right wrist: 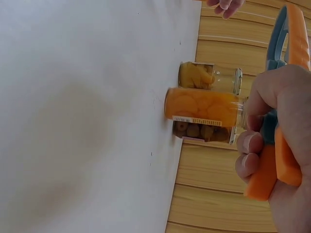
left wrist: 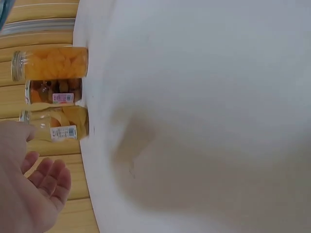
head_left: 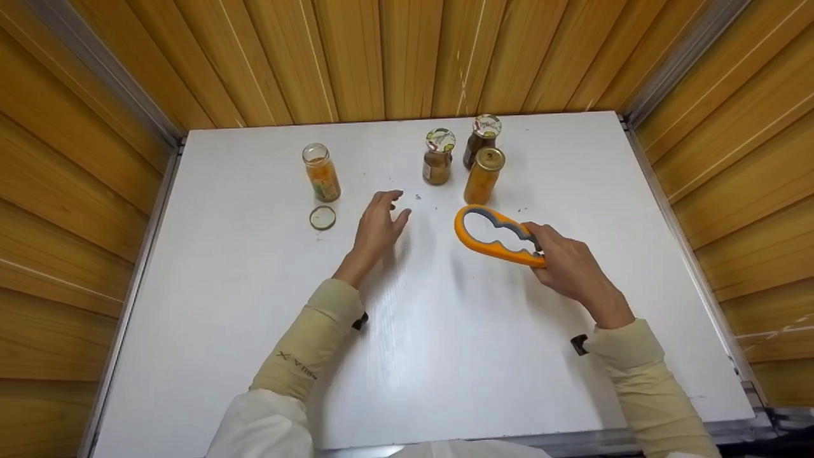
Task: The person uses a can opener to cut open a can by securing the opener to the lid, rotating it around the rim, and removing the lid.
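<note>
Toward the table's far edge, the right hand grips the opener's handles, likely freeing its loop, the left hand empty, apart.

Head view bright, light seemingly from above. Pale glare on white tabletop, lower centre of frame; thin bright streaks on wood-look wall panels, top and both sides. Soft shadow just right of left hand, mid-frame. Wrist views duller, greyer: broad, brownish, fuzzy-edged shadows, centre in left wrist view, left half in right. Table edge bows in left wrist view; small print on jar labels too soft to read.
</note>
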### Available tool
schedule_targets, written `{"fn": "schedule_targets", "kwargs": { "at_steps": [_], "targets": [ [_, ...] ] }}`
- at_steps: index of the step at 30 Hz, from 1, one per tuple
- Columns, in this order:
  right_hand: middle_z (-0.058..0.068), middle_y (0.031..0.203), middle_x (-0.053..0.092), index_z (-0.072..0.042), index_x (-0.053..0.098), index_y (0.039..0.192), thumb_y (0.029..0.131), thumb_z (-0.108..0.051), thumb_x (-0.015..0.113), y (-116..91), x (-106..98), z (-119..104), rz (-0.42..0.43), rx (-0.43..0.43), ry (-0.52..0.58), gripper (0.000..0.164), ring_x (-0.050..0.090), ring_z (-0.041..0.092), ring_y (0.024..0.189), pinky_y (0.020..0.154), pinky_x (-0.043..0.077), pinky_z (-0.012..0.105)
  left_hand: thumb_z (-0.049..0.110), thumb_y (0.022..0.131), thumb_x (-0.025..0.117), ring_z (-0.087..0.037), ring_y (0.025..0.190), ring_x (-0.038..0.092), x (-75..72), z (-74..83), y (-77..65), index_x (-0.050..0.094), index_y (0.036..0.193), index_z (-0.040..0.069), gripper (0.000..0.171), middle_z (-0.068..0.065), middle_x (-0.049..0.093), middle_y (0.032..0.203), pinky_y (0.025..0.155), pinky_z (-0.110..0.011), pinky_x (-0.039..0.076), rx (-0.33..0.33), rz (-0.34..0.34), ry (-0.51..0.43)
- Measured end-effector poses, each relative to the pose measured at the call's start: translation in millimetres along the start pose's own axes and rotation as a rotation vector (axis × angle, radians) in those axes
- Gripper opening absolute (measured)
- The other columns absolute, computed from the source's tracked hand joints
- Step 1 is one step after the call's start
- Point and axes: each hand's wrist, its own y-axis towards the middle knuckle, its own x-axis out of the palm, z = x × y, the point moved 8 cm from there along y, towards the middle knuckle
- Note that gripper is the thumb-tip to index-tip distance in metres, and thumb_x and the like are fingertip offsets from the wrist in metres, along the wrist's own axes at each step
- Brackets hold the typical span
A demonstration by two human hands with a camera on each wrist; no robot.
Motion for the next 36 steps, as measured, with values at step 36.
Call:
{"fn": "schedule_targets", "kwargs": {
  "at_steps": [36],
  "targets": [
    [0.022,0.112,0.064,0.002,0.05,0.141,0.08,0.011,0.07,-48.2,-35.0,76.9,0.069,0.259,-0.001,0.065,0.067,0.037,0.086,0.075,0.057,0.056,0.026,0.098,0.074,-0.025,0.143,0.044,107.4,83.3,78.1,0.033,0.159,0.011,0.075,-0.007,0.039,0.162,0.114,-0.034,0.041,-0.112,-0.181,-0.37]
  ]
}}
